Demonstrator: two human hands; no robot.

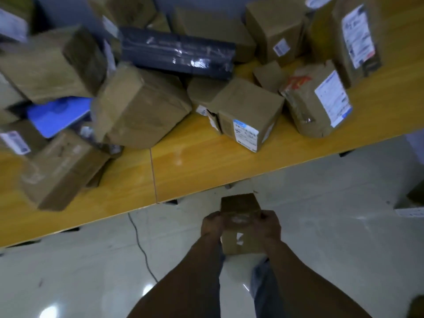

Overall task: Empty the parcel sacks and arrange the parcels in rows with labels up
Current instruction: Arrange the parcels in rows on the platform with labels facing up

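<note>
I hold a small brown cardboard parcel (241, 226) in front of me, below the table's near edge and above the floor. My left hand (212, 224) grips its left side and my right hand (270, 226) grips its right side. A small white scrap shows on its near face; no full label is visible. On the yellow wooden table (195, 166) lies a loose heap of parcels: a brown box with a white label facing me (246, 115), a taped bag-like parcel with a label (319, 102), a dark wrapped long parcel (176, 52) and a blue flat parcel (57, 115).
More brown boxes pile up at the table's left (62, 171) and back (277, 31). A tall labelled box (356, 40) stands at the back right. A cable (140, 244) runs across the glossy tiled floor. Another labelled item (410, 211) lies at the right edge on the floor.
</note>
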